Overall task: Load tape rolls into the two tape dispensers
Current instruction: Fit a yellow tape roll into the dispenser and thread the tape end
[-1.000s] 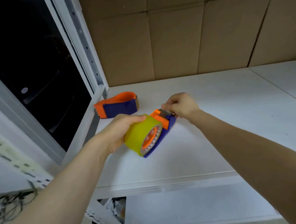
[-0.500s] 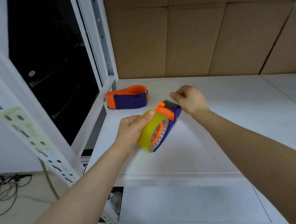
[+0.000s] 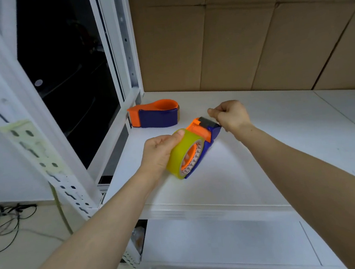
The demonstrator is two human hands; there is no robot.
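Observation:
A yellowish clear tape roll [image 3: 181, 150] sits on the hub of an orange and blue tape dispenser [image 3: 205, 134], held just above the white shelf [image 3: 251, 166]. My left hand [image 3: 159, 151] grips the roll from the left, thumb on top. My right hand [image 3: 230, 115] is closed at the dispenser's cutter end, fingers pinched together; whether tape is between them cannot be told. A second orange and blue dispenser [image 3: 155, 114] lies on its side at the shelf's back left, a brownish roll edge showing at its right end.
Cardboard boxes [image 3: 250, 40] form a wall behind the shelf. A white perforated rack upright [image 3: 44, 158] and a dark window lie to the left. Cables [image 3: 5, 220] trail on the floor at lower left. A lower white shelf [image 3: 225, 238] sits beneath.
The view has shifted and come closer. My right hand has lifted slightly off the cutter end with its fingers pinched. My left hand keeps its grip on the roll.

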